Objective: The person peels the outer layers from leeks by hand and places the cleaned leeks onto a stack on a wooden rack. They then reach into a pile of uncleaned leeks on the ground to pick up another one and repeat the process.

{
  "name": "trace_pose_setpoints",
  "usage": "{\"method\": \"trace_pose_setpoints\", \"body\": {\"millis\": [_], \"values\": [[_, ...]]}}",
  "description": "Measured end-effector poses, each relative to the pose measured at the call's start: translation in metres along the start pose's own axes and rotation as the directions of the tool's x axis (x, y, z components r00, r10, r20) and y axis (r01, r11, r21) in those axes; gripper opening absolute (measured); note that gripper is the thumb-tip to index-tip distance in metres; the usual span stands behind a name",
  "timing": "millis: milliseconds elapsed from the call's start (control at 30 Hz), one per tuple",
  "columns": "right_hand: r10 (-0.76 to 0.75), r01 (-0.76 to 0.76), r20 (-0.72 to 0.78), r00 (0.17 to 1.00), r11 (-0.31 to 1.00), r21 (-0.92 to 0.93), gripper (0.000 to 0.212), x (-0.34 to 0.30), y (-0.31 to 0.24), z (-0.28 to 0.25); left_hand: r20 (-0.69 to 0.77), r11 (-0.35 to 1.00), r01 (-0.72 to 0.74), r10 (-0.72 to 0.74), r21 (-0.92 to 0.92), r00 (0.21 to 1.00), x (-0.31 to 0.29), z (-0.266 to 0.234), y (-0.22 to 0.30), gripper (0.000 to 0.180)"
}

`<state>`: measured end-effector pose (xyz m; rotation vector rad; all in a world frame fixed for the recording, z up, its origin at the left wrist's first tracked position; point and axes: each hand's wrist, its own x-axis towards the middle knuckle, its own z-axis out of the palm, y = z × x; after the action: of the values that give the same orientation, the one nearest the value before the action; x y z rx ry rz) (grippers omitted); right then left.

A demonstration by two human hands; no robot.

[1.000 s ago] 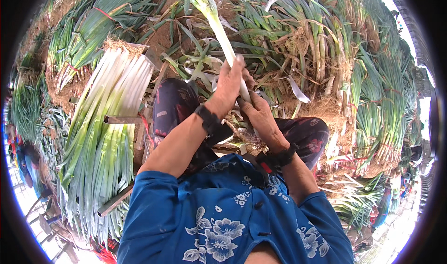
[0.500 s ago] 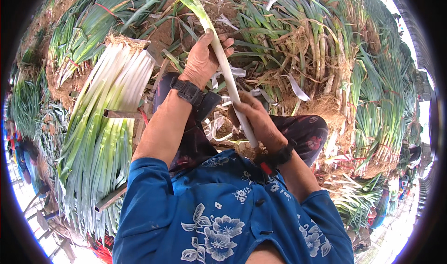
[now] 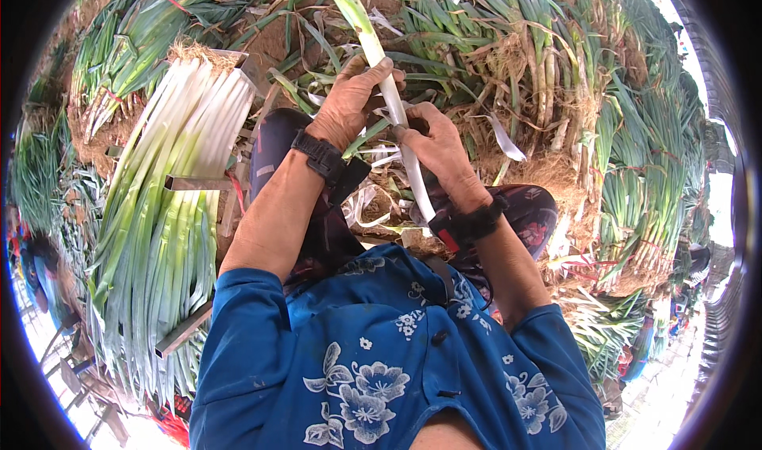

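Note:
A long leek [image 3: 392, 99] with a white shank and green top slants between my hands, its top running off the upper edge and its white end above my lap. My left hand [image 3: 354, 94] is closed round the shank, thumb along its front. Lower down, my right hand [image 3: 437, 147] pinches at the same shank with thumb and fingers; a strip of green leaf shows between the hands, though what exactly the right fingertips grip is partly hidden. Peeled leeks [image 3: 186, 132] lie side by side at my left, white root ends away from me.
A metal frame with bars [image 3: 194, 183] holds the peeled leeks. Untrimmed leek bundles [image 3: 548, 77] with dry roots are heaped ahead and to the right; more tied bundles [image 3: 135, 53] lie far left. Pale peeled scraps [image 3: 367, 212] litter the ground between my legs.
My right hand has moved up the shank, nearer my left hand. The leek has shifted slightly away and right, and a strip of green leaf now shows between the hands.

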<state>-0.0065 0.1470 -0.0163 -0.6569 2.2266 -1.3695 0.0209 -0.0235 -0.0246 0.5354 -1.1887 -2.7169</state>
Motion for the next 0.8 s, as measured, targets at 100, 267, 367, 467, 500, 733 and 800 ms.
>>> {"method": "trace_pose_setpoints", "body": {"millis": [100, 267, 367, 467, 500, 733, 800], "values": [[0.006, -0.002, 0.111, 0.994, 0.999, -0.039, 0.029, 0.005, 0.013, -0.013, 0.044, 0.999, 0.014, -0.016, 0.032, 0.999, -0.006, 0.005, 0.0, 0.024], [0.023, -0.001, 0.172, 0.985, 0.992, -0.128, 0.029, -0.002, -0.005, -0.015, 0.047, 0.996, -0.004, 0.0, 0.09, 0.999, -0.007, 0.004, -0.007, 0.026], [0.049, 0.007, 0.171, 0.984, 0.951, -0.309, 0.03, -0.005, 0.006, -0.01, 0.013, 0.995, -0.01, 0.009, 0.096, 1.0, -0.004, 0.008, -0.007, 0.026], [0.166, -0.194, 0.172, 0.971, 0.967, 0.162, 0.029, -0.01, 0.013, -0.012, 0.028, 0.997, -0.019, 0.017, 0.081, 0.999, -0.005, 0.006, -0.005, 0.025], [0.166, -0.195, 0.174, 0.971, 0.967, 0.163, 0.029, -0.01, 0.013, -0.013, 0.037, 0.997, -0.02, 0.017, 0.079, 0.999, -0.005, 0.005, -0.005, 0.026], [0.033, -0.007, 0.189, 0.981, 0.991, -0.135, 0.029, -0.001, -0.001, -0.016, 0.045, 0.99, -0.053, 0.048, 0.13, 0.998, -0.002, 0.004, -0.012, 0.023], [0.014, 0.03, 0.203, 0.979, 0.977, -0.212, 0.029, 0.0, 0.001, -0.015, 0.043, 0.989, -0.058, 0.052, 0.134, 0.998, -0.001, 0.003, -0.015, 0.023]]}}
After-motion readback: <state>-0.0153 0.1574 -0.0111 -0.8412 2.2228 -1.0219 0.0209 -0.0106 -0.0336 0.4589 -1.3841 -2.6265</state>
